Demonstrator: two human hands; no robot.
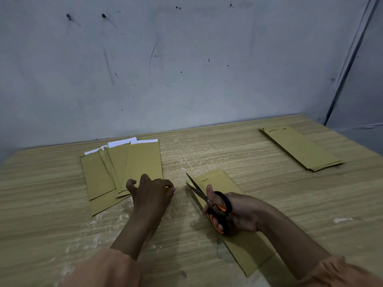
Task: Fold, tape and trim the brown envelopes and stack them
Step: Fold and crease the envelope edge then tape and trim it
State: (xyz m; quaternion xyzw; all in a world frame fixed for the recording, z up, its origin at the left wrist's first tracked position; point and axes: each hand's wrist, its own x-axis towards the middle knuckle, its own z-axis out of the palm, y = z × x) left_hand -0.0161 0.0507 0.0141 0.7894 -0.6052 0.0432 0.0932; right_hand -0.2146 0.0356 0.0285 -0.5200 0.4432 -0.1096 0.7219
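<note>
My right hand [242, 214] grips black-and-orange scissors [217, 206], thumb and fingers through the handles. The blades are parted and point up-left over the top left corner of a brown envelope [248, 251] that lies slanted on the table under this hand. My left hand [151, 193] hovers just left of the blade tips, at the near edge of a fanned pile of brown envelopes [124, 164] with white strips at their far ends. Its fingers are curled with thumb and forefinger together; nothing shows between them. A neat stack of brown envelopes [300, 148] lies at the far right.
Everything lies on a light wood-grain table [207, 146] that butts against a scuffed grey wall [186, 59] at the back. The table's right edge runs close behind the neat stack. Peach sleeves cover both forearms at the bottom of the view.
</note>
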